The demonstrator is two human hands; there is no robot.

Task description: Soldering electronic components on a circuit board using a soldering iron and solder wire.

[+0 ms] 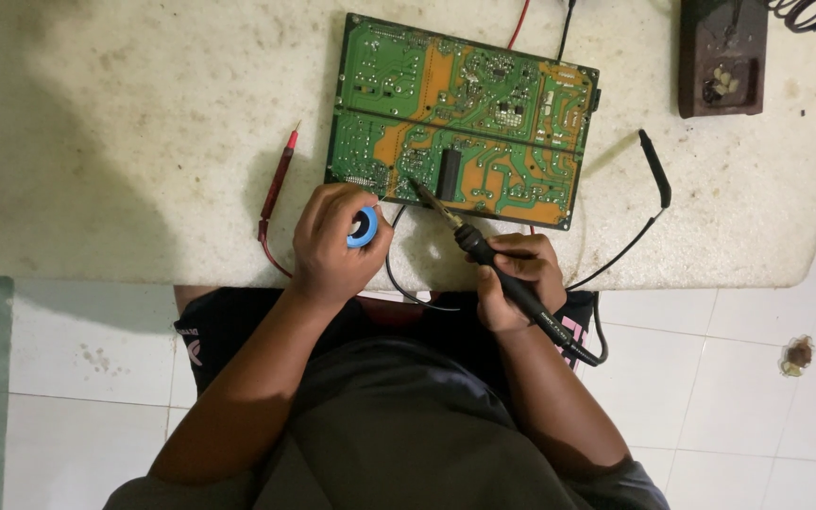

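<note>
On the pale worn surface point(144, 113) a green circuit board point(462, 120) lies while the right hand point(519, 280) grips a soldering iron point(493, 267) and the left hand point(334, 241) clasps a blue solder spool point(364, 228).

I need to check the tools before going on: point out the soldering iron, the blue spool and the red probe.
soldering iron point(512, 286), head view, on its black handle in the right hand.
blue spool point(365, 228), head view, on the blue rim showing beside the left hand's fingers.
red probe point(277, 181), head view, on its red shaft.
</note>
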